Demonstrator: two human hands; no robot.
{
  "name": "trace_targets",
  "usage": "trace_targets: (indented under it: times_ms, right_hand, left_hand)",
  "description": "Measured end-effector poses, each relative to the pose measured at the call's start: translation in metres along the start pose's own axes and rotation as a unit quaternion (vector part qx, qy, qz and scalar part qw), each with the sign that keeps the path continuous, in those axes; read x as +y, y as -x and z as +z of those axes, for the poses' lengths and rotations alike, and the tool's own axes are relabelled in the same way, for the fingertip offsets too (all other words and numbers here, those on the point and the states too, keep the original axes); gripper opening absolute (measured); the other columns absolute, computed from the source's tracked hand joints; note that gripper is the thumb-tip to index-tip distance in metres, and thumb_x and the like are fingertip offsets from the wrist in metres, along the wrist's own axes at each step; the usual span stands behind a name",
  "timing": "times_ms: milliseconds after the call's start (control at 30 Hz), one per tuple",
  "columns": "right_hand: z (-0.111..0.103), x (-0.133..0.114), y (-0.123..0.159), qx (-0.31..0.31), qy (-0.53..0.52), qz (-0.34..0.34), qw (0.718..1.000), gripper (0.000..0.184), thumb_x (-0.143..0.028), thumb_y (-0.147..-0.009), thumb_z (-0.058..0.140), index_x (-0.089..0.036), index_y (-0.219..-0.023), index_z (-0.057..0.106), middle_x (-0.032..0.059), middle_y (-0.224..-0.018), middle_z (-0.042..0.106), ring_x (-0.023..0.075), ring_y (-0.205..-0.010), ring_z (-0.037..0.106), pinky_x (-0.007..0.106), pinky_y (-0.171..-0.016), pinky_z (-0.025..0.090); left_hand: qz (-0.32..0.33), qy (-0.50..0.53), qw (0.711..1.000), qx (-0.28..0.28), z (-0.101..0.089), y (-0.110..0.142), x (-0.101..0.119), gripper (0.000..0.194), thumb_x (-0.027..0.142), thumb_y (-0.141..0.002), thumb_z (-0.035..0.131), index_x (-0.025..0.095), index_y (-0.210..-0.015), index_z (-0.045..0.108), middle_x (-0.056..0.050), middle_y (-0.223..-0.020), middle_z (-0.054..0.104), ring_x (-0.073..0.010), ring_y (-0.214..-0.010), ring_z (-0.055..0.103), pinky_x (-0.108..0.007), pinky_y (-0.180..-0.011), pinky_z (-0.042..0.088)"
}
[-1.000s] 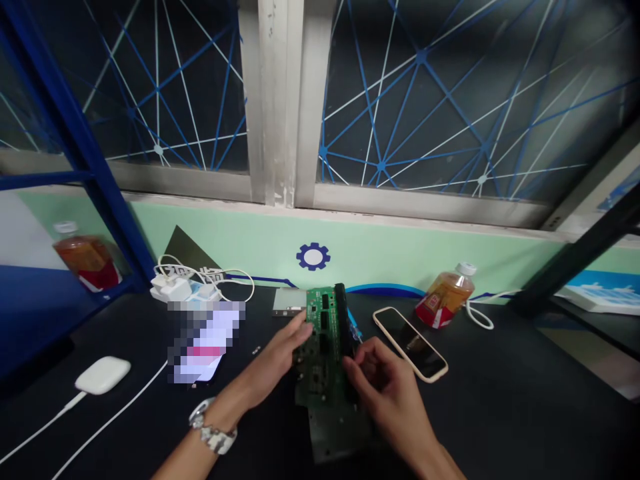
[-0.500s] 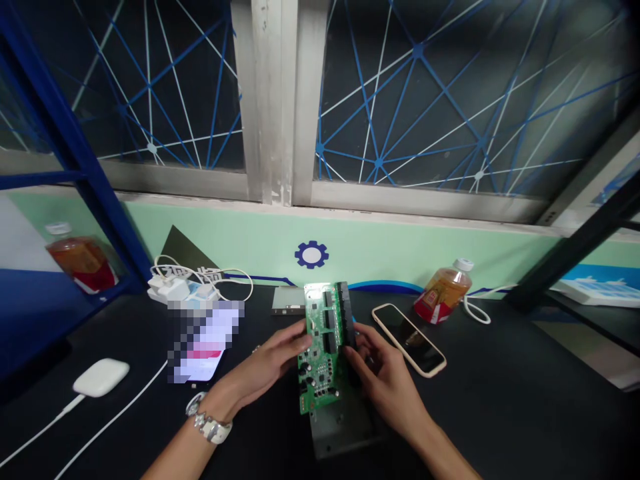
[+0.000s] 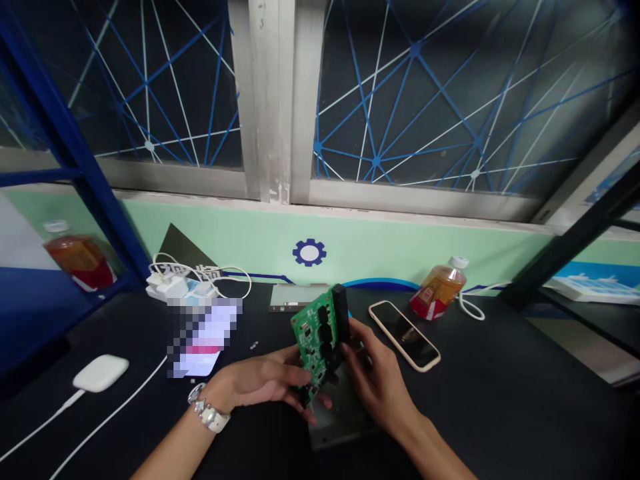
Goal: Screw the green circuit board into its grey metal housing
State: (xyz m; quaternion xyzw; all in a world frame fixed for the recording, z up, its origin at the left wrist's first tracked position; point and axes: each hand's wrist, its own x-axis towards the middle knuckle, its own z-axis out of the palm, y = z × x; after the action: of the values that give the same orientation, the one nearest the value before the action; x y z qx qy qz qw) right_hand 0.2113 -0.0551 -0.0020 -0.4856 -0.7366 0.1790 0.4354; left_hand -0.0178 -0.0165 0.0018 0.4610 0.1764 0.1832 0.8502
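And here is the green circuit board point(image 3: 307, 327), up between two bare hands, tilted, its component side facing the person! The left hand point(image 3: 270, 381) has it by the lower left edge, thumb pressed across the front, fingers tucked underneath with their tips showing below the bottom corner. Over on the other flank, the right hand point(image 3: 377, 373) grips the black strip point(image 3: 341, 313) along the board's right edge, thumb and fingers curled at its lower part, some of those fingers hidden from view.

Just below the gap between the hands lies a dark plate point(image 3: 345, 417), partly covered by the board; whether the two touch cannot be told. Straight beyond the left hand's fingertips sits a flat grey metal piece point(image 3: 295, 297), tucked behind the board's top.

Look left! Just beyond the left hand, small metal bits point(image 3: 254, 345) rest on the black tabletop point(image 3: 500, 413), and past them a lit phone point(image 3: 207, 343), its screen blurred out. A white watch point(image 3: 213, 417) rings the left wrist, and farther left of that hand comes a white case point(image 3: 101, 373) on its cable.

Now right: near the right hand, just beyond it, a phone in a pale case point(image 3: 405, 335) lies dark, and behind that stands a bottle point(image 3: 439, 291) of amber drink.
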Motion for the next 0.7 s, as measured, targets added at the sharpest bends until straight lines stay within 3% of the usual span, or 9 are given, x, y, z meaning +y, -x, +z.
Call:
trace_targets:
  times_ms: [133,267,367,467,567,700]
  right_hand:
    - [-0.001,-0.002,-0.003,0.006,-0.02,-0.027,0.999,0.034,-0.023,-0.095,0.047,-0.022,-0.129,0.052,0.0104,-0.11,0.062,0.0204,-0.094,0.062,0.031,-0.081,0.052]
    - [-0.002,-0.006,-0.004,0.0,-0.053,-0.031,0.998,0.033,-0.022,-0.096,0.047,-0.023,-0.128,0.056,0.0113,-0.122,0.061,0.0224,-0.11,0.06,0.034,-0.093,0.05]
    - [-0.003,-0.01,-0.003,-0.018,-0.081,-0.015,0.996,0.037,-0.025,-0.095,0.049,-0.025,-0.132,0.055,0.0104,-0.131,0.058,0.0238,-0.121,0.055,0.04,-0.104,0.043]
    - [-0.007,-0.013,-0.002,-0.051,-0.14,0.012,0.989,0.047,-0.029,-0.096,0.049,-0.026,-0.142,0.046,0.0094,-0.144,0.05,0.0254,-0.133,0.046,0.045,-0.112,0.034]
    - [-0.01,-0.018,-0.002,-0.08,-0.245,0.045,0.965,0.052,-0.033,-0.095,0.047,-0.026,-0.147,0.04,0.0058,-0.153,0.038,0.0259,-0.142,0.033,0.047,-0.117,0.024]
    - [-0.012,-0.024,-0.002,-0.106,-0.436,0.092,0.889,0.061,-0.033,-0.087,0.052,-0.026,-0.147,0.04,0.0025,-0.155,0.034,0.0273,-0.144,0.026,0.046,-0.115,0.026]
  left_hand:
    - [0.022,-0.091,0.995,0.029,0.001,0.003,0.006,0.059,0.023,-0.08,0.072,0.026,-0.135,0.052,-0.01,-0.113,0.066,-0.0286,-0.102,0.064,-0.043,-0.092,0.047]
    - [0.054,-0.163,0.983,0.058,-0.004,0.003,0.009,0.083,0.021,-0.075,0.076,0.036,-0.146,0.036,-0.008,-0.133,0.054,-0.0314,-0.123,0.051,-0.046,-0.099,0.043]
    - [0.069,-0.181,0.98,0.054,-0.009,-0.001,0.004,0.094,0.019,-0.074,0.077,0.038,-0.149,0.026,-0.013,-0.14,0.045,-0.0337,-0.126,0.047,-0.048,-0.094,0.048]
    - [0.108,-0.209,0.968,0.09,-0.009,-0.005,0.0,0.104,0.015,-0.071,0.078,0.041,-0.151,0.017,-0.015,-0.145,0.038,-0.0356,-0.125,0.049,-0.05,-0.091,0.051]
    - [0.176,-0.286,0.927,0.167,-0.007,-0.011,-0.002,0.11,0.015,-0.068,0.079,0.037,-0.153,0.013,-0.016,-0.146,0.036,-0.0376,-0.126,0.047,-0.054,-0.098,0.046]
    - [0.229,-0.403,0.848,0.258,-0.009,-0.016,-0.001,0.114,0.018,-0.067,0.079,0.031,-0.154,0.007,-0.017,-0.149,0.031,-0.0383,-0.134,0.037,-0.056,-0.11,0.033]
